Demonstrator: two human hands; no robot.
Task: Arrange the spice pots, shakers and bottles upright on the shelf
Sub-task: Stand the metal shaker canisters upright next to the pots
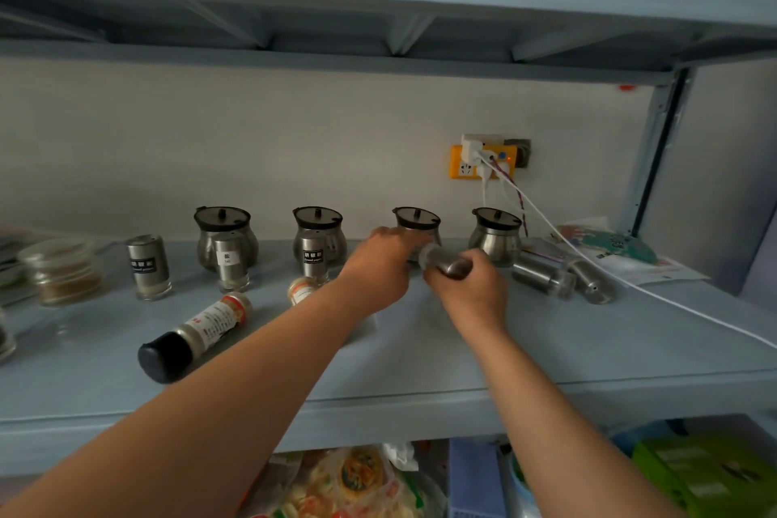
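Note:
Several steel spice pots with dark lids stand along the wall on the grey-blue shelf [420, 353]; one pot [225, 233] is far left, another [496, 236] far right. Three steel shakers stand upright in front, the leftmost shaker [148, 265] labelled black. My right hand [471, 286] grips a tilted steel shaker [441, 259]. My left hand [378, 265] reaches to its far end, fingers at the third pot [416, 219]. A black-capped bottle [195, 334] lies on its side. A second lying bottle [300, 288] is half hidden by my left arm. Two steel shakers [544, 275] lie at right.
A yellow socket [462, 168] with chargers sits on the wall; a white cable [672, 299] trails over the shelf's right side. Papers [622, 257] lie at back right. Stacked glass dishes [63, 269] stand far left. Food packets fill the shelf below.

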